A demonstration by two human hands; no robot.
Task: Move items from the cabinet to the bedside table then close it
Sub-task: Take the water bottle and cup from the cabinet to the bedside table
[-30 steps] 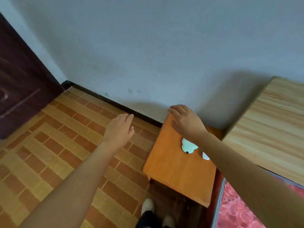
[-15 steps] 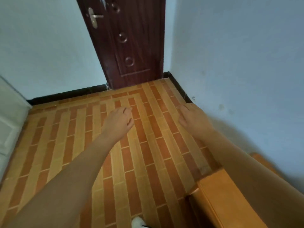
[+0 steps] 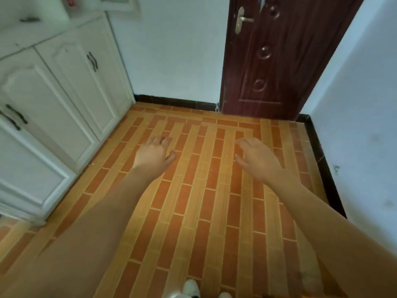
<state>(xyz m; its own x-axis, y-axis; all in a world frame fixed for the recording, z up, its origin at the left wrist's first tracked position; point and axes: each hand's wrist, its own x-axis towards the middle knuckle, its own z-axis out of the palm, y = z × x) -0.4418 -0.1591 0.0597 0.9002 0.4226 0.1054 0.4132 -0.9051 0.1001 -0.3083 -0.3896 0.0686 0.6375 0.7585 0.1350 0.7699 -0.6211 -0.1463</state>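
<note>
Head view has swung off the bedside table – white cabinet [image 3: 64, 100] now left of both hands, doors shut. Left hand [image 3: 153, 154], right hand [image 3: 256, 161] empty, fingers loose – next fetch starting.

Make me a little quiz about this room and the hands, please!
1. True or false: the white cabinet doors are shut.
2. What is the left hand holding?
A) a cup
B) nothing
C) a key
3. Fill in: the dark door has a brass ____.

Key: 1 true. 2 B; the right hand is empty too, both over the tiled floor. 3 handle.
</note>
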